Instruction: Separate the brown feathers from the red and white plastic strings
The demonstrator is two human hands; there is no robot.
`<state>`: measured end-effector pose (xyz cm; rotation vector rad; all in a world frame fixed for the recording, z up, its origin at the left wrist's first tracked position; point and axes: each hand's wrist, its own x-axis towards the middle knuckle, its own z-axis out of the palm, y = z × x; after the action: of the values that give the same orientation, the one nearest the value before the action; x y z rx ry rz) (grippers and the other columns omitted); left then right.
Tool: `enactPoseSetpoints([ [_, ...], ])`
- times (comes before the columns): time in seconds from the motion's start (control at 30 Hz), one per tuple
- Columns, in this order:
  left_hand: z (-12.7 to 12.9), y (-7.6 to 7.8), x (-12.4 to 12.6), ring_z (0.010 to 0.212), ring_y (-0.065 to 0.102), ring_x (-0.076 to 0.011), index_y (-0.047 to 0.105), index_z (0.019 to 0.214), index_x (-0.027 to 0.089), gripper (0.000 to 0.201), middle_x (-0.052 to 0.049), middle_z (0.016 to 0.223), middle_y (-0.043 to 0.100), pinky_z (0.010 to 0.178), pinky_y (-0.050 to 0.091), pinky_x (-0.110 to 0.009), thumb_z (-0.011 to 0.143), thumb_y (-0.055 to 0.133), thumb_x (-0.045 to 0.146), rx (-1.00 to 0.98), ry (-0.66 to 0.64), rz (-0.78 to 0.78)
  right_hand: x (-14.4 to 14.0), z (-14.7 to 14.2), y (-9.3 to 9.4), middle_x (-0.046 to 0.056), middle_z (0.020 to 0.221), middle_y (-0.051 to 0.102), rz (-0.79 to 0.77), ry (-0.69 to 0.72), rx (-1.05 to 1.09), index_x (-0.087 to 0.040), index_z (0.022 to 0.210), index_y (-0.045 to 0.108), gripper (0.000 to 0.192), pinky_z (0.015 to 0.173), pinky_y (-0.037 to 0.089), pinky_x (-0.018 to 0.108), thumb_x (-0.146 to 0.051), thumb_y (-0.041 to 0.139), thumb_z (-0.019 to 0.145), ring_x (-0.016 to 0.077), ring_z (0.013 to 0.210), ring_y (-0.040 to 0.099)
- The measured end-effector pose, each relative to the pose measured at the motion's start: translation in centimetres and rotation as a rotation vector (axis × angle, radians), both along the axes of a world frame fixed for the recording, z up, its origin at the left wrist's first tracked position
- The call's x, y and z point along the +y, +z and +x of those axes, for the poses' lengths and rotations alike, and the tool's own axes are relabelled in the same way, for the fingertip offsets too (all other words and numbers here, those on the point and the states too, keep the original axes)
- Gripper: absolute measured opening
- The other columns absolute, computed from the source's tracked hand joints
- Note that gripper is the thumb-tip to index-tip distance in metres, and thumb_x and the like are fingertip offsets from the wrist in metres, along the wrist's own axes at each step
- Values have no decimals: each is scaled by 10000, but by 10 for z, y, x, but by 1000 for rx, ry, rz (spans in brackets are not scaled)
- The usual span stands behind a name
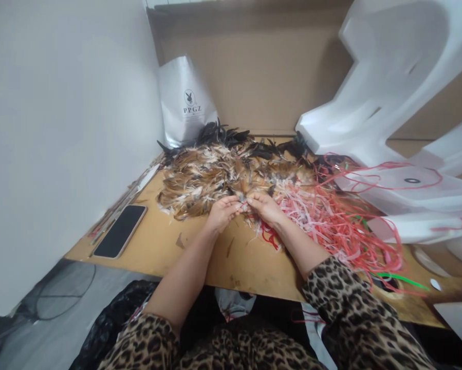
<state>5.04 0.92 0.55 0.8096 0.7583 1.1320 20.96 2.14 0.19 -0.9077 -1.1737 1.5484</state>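
Two hands are seen at the middle of the table (200, 257), meeting fingertip to fingertip at the near edge of one large heap of feathers (215, 177). The left hand (222, 211) is pinched shut on a small tuft (243, 199) of feathers, and the right hand (264, 206) is pinched on the same tuft from the other side — whether a strip is also caught between the fingers cannot be told. The heap is made of brown, white and black feathers, too many to be counted, and is spread across the far half of the table.

One tangle of red and pink strips (331, 221) is piled just right of the hands, touching the heap; one green strip (402, 279) lies at its near edge. One phone (119, 231) is laid face up, well to the left. One silver bag (184, 103) is stood against the cardboard behind the heap. White foam blocks (388, 82) — at least three — are stacked at the right.
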Motion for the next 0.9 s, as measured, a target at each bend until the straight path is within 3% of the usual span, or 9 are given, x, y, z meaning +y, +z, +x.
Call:
enactPoseSetpoints([
  [0.2,5,-1,0,600,606,-83,599,789,117,344,-19,655,662,609,455,-197,534,794,243,41,35,-3,-4,-2,9,-29,584,594,63,-70,-91,-163,686,576,321,571,392,225,-445,715,620,79,530,499],
  [0.4,3,-3,4,519,550,-68,604,667,113,266,-14,601,638,547,421,-193,545,770,281,205,109,82,-7,-6,10,-6,640,618,89,-22,-173,-154,733,599,317,585,391,233,-453,675,657,89,558,513],
  [0.6,1,1,4,482,514,-67,549,603,129,280,6,543,598,519,404,-200,529,765,290,291,114,155,-4,-1,10,-12,599,599,61,-39,-333,-146,725,610,327,540,378,228,-426,712,591,83,508,481],
  [0.9,6,3,1,498,503,-60,481,678,154,349,56,558,530,516,382,-194,503,769,244,288,133,228,-7,-2,17,-27,551,580,43,-17,-282,-152,676,605,294,491,356,217,-402,721,574,75,469,457],
])
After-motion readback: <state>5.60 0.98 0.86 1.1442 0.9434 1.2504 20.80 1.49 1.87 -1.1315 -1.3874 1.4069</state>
